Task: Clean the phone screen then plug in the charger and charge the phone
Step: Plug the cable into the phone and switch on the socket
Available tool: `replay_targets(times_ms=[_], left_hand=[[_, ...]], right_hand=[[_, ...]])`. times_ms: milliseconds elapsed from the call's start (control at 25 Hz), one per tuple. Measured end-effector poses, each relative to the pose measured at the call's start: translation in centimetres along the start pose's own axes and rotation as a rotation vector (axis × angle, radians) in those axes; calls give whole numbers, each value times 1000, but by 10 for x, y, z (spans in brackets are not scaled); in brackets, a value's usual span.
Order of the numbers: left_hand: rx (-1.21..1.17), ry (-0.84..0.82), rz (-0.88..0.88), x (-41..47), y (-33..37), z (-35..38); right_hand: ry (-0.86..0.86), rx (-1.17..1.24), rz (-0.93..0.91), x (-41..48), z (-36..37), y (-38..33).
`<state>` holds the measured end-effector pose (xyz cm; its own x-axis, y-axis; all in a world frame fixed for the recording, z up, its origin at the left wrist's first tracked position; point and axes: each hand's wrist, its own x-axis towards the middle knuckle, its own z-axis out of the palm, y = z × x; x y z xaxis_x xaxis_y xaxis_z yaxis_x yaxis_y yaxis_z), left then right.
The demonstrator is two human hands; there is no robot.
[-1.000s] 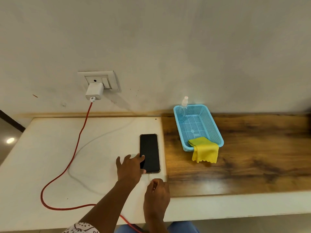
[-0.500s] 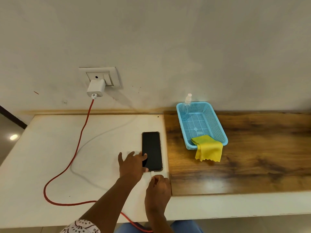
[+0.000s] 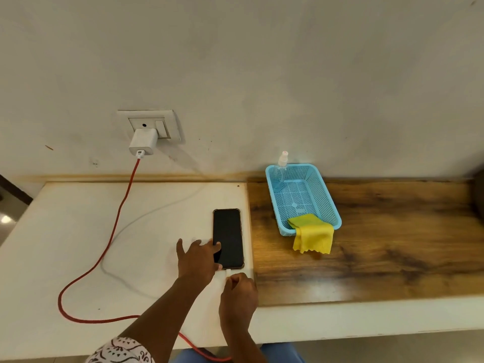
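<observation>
Head view: your right hand [image 3: 239, 292] pinches the white plug [image 3: 228, 272] at the phone [image 3: 228, 238]'s near edge; left hand [image 3: 197, 259] lies flat, open, bracing it on the white surface [image 3: 65, 231]. Phone's rigid, likely slick; hold its sides. Red cable [image 3: 115, 226] is limp.

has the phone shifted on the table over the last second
No. The phone keeps the same small gap to the seam where the white top meets the wooden top; only the camera moved. The left hand stays pressed on it.
</observation>
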<state>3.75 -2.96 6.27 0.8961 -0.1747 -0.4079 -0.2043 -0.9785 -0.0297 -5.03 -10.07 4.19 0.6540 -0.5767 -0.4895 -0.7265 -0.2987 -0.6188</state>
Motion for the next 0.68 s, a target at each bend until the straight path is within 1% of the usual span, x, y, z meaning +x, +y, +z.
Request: replay_targets(times_ms=[80, 120, 160, 200, 240, 280, 320, 360, 400, 520, 680], left_hand=[[8, -47, 44, 1, -5, -6], [-81, -48, 62, 2, -10, -12], [-225, -15, 68, 5, -16, -20], [-381, 69, 61, 9, -23, -32], [-497, 203, 47, 14, -32, -46], [-542, 354, 30, 22, -40, -61], [-528, 477, 21, 30, -48, -77], [-486, 554, 18, 37, -56, -93], [-433, 587, 14, 45, -62, -107], [-311, 567, 0, 63, -77, -128], [-236, 506, 4, 77, -84, -130]], right_hand=[[9, -47, -31, 2, -2, -2], [23, -78, -65, 3, -4, -3], [36, -103, -96, 5, -6, -5], [34, -112, -113, 7, -7, -7], [26, -119, -125, 10, -7, -8], [15, -128, -131, 11, -8, -9], [5, -135, -135, 11, -8, -9], [-3, -142, -143, 12, -8, -8], [-1, -147, -155, 12, -7, -6], [15, -146, -194, 15, -6, -2], [10, -162, -217, 18, -3, 1]])
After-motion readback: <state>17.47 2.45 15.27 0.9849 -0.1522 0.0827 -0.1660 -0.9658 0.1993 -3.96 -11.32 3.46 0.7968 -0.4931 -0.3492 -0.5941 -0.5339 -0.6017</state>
